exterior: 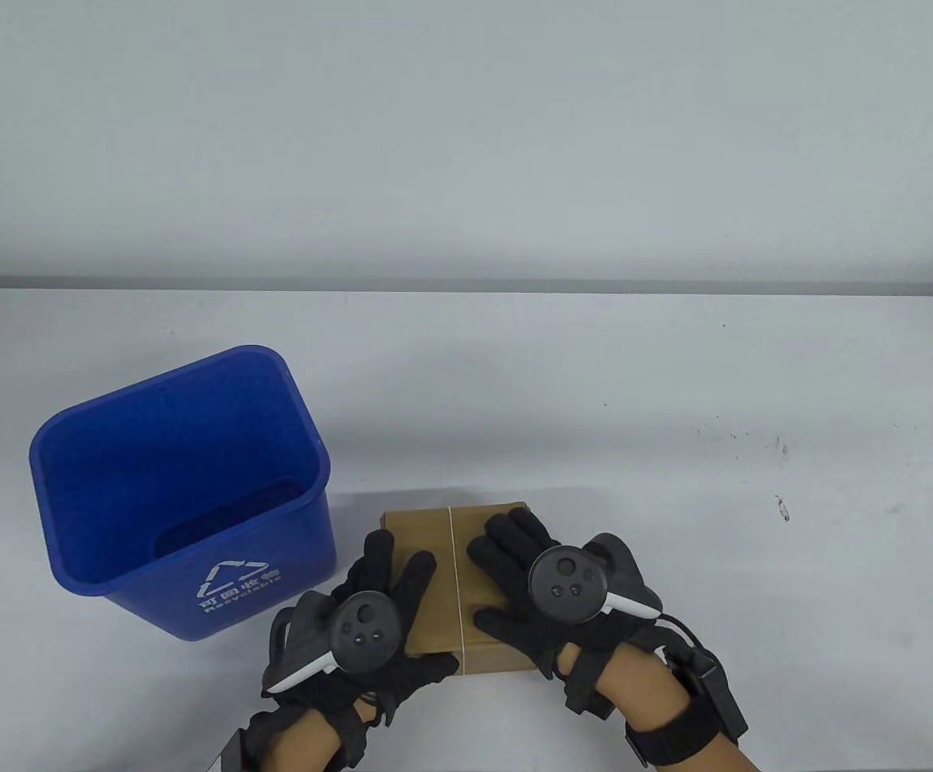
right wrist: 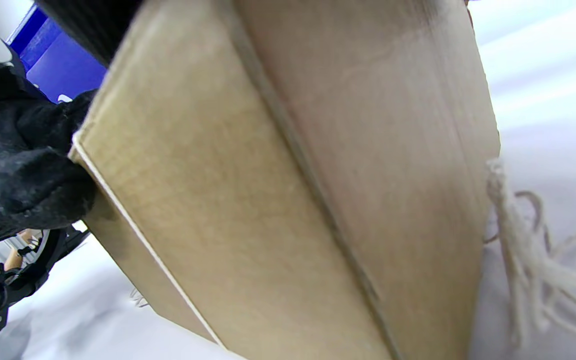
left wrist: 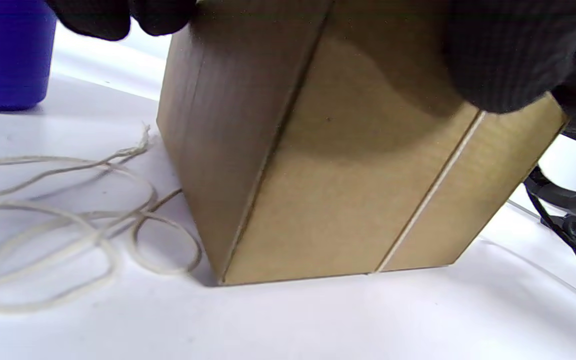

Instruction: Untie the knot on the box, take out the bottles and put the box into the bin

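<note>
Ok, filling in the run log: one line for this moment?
left hand on box top | right hand on box top | string still around box | bin empty

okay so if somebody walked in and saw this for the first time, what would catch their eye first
Probably the blue bin, standing open on the table's left. Next, the brown cardboard box at the front edge, with the left hand and right hand resting on top. String lies loosely looped on the table beside the box.

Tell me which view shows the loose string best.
Left wrist view: the string lies in sharp loose loops on the table beside the box. Right wrist view shows blurred strands; table view shows only a strand across the box.
</note>
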Demonstrator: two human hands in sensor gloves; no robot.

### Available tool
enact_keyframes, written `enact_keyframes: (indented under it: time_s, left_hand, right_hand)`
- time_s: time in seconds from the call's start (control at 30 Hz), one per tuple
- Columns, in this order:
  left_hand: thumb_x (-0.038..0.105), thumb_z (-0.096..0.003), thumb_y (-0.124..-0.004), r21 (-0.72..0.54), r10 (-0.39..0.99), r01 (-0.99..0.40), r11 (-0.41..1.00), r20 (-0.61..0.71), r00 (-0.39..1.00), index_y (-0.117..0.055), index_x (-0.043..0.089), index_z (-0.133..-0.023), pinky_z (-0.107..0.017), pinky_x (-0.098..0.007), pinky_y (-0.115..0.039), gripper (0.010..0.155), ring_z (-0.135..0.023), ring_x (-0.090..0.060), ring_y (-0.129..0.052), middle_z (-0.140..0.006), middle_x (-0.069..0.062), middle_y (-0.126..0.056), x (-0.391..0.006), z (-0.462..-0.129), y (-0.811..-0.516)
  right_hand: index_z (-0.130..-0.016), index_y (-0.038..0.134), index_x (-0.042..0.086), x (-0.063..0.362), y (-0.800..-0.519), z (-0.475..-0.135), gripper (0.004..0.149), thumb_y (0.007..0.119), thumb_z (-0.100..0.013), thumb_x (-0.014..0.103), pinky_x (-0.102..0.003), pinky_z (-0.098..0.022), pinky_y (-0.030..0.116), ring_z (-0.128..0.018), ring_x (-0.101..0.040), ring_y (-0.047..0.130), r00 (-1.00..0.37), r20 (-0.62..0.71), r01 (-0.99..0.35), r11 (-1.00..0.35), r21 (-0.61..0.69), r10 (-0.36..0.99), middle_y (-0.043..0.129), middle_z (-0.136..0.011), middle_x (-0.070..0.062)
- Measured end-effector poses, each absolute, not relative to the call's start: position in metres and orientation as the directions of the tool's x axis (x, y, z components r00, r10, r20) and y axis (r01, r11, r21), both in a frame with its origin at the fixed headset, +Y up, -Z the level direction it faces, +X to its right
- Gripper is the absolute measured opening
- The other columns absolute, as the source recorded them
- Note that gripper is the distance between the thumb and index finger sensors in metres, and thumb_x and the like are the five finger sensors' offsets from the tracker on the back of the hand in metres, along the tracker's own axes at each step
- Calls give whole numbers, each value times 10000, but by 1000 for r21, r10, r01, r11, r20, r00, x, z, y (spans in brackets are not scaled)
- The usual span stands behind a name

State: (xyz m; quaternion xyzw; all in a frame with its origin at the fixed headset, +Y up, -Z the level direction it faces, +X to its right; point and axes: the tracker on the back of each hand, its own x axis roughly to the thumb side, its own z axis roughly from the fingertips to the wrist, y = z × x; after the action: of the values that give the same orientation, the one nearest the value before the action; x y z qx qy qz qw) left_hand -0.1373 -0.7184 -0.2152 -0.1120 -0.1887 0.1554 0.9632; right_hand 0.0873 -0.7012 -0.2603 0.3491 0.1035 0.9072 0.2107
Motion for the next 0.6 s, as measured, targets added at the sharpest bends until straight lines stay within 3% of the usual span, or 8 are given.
enact_keyframes:
  time_s: [0.2, 0.3, 0.43, 0.5, 0.6]
  left_hand:
    - [722, -421, -788, -284, 333, -249, 926, 300, 894, -48, 330, -1106, -740, -674, -528, 1082, -1080, -566, -479, -1063, -318, 43, -137, -216, -718]
    - [711, -409, -821, -285, 333, -252, 925, 288, 898, -59, 351, -1098, -727, -658, -584, 1089, -1055, -560, -579, -1061, -364, -36, -138, -217, -718]
    - [694, -403, -845, -324, 371, -280, 903, 266, 890, -20, 380, -1066, -648, -613, -737, 1104, -908, -503, -868, -1053, -409, -314, -141, -220, -721]
    - [693, -396, -853, -310, 364, -278, 909, 267, 892, -32, 387, -1068, -618, -595, -774, 1104, -845, -480, -930, -1044, -399, -396, -142, -221, -722]
    - [698, -396, -838, -289, 355, -274, 918, 285, 890, -35, 370, -1076, -583, -578, -807, 1102, -781, -464, -973, -1027, -401, -450, -142, -222, -722]
  right_hand:
    - [-1093, 352, 204, 81, -687, -246, 740, 682, -504, 506, -781, -603, 374, -939, -653, 146, -705, 602, -256, -926, 279, 376, 189, -1140, -140]
    - [-1096, 223, 270, 74, -690, -239, 844, 690, -480, 609, -833, -568, 377, -900, -706, 106, -777, 581, -112, -961, 254, 244, 11, -1119, -133]
    - [-1068, 95, 316, 67, -700, -236, 954, 713, -448, 695, -840, -523, 512, -862, -779, 274, -808, 558, -23, -957, 289, 188, -78, -1067, -180]
    - [-1061, 81, 319, 65, -706, -236, 969, 717, -441, 706, -810, -521, 587, -856, -784, 371, -817, 554, 5, -958, 288, 162, -75, -1060, -194]
    - [-1069, 127, 315, 63, -710, -235, 949, 736, -439, 679, -749, -529, 661, -846, -775, 503, -818, 546, -58, -971, 234, 181, -29, -1075, -200]
